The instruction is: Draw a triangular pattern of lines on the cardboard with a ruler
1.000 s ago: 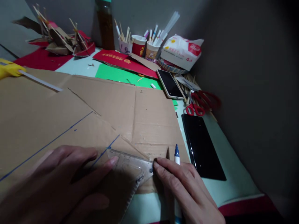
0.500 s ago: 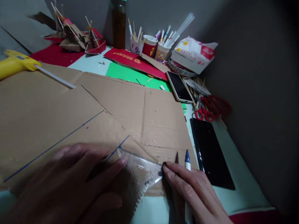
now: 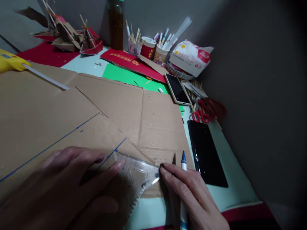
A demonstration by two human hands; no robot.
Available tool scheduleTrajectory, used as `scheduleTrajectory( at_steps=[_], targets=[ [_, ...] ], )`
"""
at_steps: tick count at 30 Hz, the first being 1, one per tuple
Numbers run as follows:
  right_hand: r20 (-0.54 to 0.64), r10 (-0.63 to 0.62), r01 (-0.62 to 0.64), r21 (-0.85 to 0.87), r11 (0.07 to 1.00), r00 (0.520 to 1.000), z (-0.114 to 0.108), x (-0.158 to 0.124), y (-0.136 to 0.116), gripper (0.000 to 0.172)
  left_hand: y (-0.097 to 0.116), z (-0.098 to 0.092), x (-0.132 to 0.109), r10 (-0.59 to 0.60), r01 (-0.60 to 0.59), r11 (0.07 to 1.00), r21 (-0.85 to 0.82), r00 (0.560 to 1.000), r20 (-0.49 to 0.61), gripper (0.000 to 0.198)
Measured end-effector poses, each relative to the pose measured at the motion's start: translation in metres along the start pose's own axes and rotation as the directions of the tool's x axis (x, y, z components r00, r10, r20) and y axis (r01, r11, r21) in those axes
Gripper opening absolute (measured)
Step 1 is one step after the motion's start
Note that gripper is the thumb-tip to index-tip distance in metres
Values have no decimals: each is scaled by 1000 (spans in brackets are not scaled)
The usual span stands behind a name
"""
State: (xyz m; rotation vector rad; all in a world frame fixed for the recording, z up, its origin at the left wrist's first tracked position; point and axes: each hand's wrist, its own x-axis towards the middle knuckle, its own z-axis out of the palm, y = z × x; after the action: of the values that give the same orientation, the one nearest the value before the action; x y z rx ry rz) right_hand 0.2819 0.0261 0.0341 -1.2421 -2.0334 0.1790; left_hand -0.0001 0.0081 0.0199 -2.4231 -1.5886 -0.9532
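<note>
Left hand (image 3: 67,183) lies flat and spread, nothing pinched, its fingertips pressing the near edge of the clear set square (image 3: 137,174) onto the cardboard (image 3: 153,121). The set square sits at the sheet's near edge, one corner up at the end of a short blue line (image 3: 118,147), another poking right.

Over to the right hand (image 3: 192,198): its grip is closed round a blue marker (image 3: 183,158), and the index fingertip touches the square's right corner. The marker's long axis runs straight away from the person, tip at the far end, just right of the square and clear of it. So the square lies left of the marker tip, between the two hands, both in contact with it.

A longer blue line (image 3: 48,148) slants off to the left. A black phone (image 3: 206,153) lies on the table (image 3: 236,182) near the right hand, with red scissors (image 3: 203,113) beyond.
</note>
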Motion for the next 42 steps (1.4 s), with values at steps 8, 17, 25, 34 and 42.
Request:
scheduleTrajectory(
  at_steps=[8,17,25,34,42],
  targets=[
    [-81,59,-51,94,994,995,-6,8,1,42,-16,-11,-6,50,-68,989,131,990,136,55],
    [-119,174,-139,256,957,978,-30,37,-12,28,-4,-5,0,-8,6,999,42,998,58,47],
    [105,158,-190,542,819,982,-13,79,-30,17,-1,6,0,-19,19,1000,-22,1000,17,47],
    [274,113,-250,541,803,955,13,98,-31,12,-3,4,-6,-56,56,998,2,998,14,43],
    [296,55,-247,664,706,954,18,100,-35,5,2,-7,-6,-64,64,998,13,998,28,43]
  ],
)
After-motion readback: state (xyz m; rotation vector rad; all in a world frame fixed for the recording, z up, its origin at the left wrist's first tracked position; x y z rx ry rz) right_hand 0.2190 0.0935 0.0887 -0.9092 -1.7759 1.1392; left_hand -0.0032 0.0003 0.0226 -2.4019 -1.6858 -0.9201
